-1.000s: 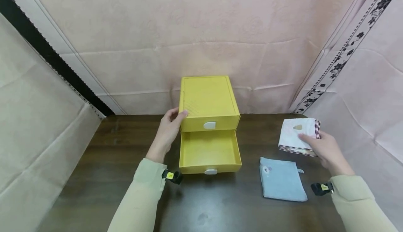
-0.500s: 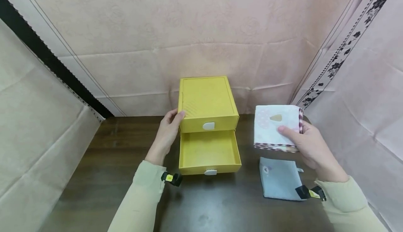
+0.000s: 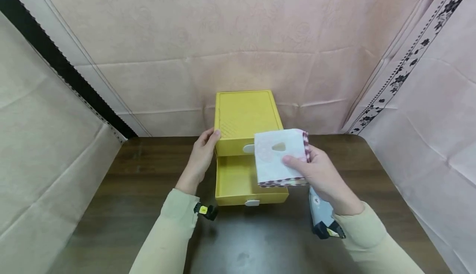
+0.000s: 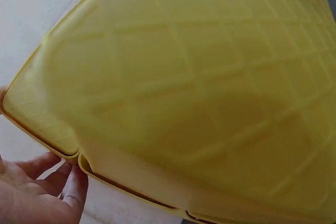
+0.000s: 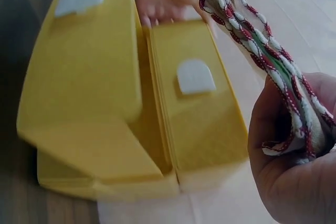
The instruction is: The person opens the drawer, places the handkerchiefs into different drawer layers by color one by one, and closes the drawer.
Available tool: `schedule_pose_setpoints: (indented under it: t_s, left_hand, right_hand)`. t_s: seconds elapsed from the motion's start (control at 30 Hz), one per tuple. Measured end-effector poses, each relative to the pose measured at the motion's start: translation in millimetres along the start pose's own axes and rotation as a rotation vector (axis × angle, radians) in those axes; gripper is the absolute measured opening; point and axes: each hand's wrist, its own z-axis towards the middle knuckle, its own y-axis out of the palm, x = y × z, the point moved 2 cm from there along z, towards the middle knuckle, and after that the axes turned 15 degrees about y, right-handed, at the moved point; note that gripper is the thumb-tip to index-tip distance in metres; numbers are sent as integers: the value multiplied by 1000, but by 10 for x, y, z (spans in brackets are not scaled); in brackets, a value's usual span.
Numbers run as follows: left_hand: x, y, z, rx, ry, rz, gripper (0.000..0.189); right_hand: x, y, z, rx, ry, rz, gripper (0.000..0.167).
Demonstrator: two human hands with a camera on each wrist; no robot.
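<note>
the folded cloth, nearly square, is pinched in the right hand and, in the head view, hides the right part of the open lower drawer. it lies well right of the left hand, which grips the left front corner of the yellow box.

The left arm and right arm reach forward over the table, slanting toward each other (pale sleeves cover both to the wrist). The left hand, toward the table's far edge, grips between thumb and bent fingers. The right hand, well apart from it, grips too, thumb on top, other fingers mostly hidden behind.
</note>
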Motion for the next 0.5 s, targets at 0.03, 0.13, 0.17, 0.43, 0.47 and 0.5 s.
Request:
schedule_pose_setpoints:
  t_s: [0.03, 0.13, 0.17, 0.43, 0.47, 0.5]
  left_hand:
    - [-6, 2, 4, 0, -3, 2, 75]
    - [-23, 16, 12, -8, -18, 3, 73]
    - [-27, 21, 15, -9, -23, 2, 73]
    - [-1, 1, 25, 26, -28, 15, 71]
    - [6, -1, 24, 30, -24, 14, 71]
    - [8, -2, 23, 33, -24, 11, 71]
  right_hand:
    - [3, 52, 24, -11, 1, -6, 54]
    - [22, 192, 96, -38, 0, -20, 52]
    - [33, 236, 124, -47, -1, -19, 51]
    - [136, 573, 373, -80, 17, -48, 48]
    - [156, 603, 405, -70, 24, -61, 47]
    - [179, 632, 437, -61, 29, -76, 46]
